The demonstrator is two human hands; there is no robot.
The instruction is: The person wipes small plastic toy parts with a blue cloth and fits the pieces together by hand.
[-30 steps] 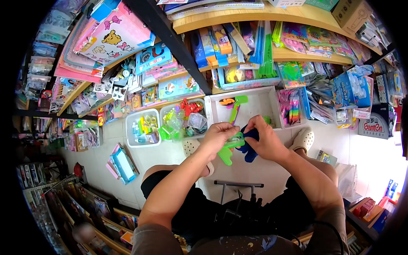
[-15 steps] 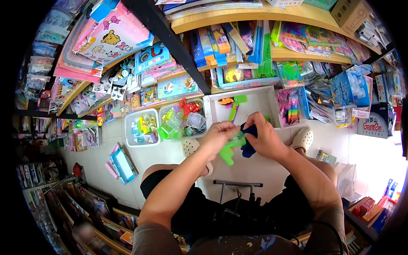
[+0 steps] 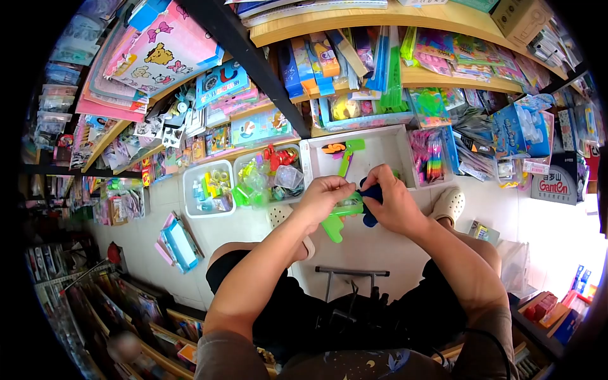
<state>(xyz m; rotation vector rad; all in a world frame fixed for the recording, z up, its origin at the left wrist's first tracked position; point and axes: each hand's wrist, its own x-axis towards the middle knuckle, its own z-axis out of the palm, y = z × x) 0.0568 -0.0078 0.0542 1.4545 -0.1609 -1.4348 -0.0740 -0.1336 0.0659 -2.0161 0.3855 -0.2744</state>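
My left hand point(image 3: 324, 201) has its fingertips pinched on a bright green plastic toy piece point(image 3: 333, 227), whose flat, rounded end hangs below the fingers. Close beside it, my right hand point(image 3: 398, 206) is wrapped round a dark blue piece point(image 3: 370, 220) of similar plastic. The two pieces meet or overlap between my hands; the fingers hide how they join. Just beyond is a white tray point(image 3: 306, 161) holding a green and purple toy point(image 3: 346, 162) and an orange and black one point(image 3: 334, 148).
Left of the tray stand two white bins point(image 3: 209, 216) of small colourful items. A blue box point(image 3: 179, 246) lies on the floor further left. Packed shelves point(image 3: 316, 28) rise ahead. A metal stand bar point(image 3: 352, 273) is between my legs, and a clog point(image 3: 448, 204) is at right.
The green piece has shifted slightly left and turned a little as my hands work on it. Both hands stay close together; the view has moved slightly.
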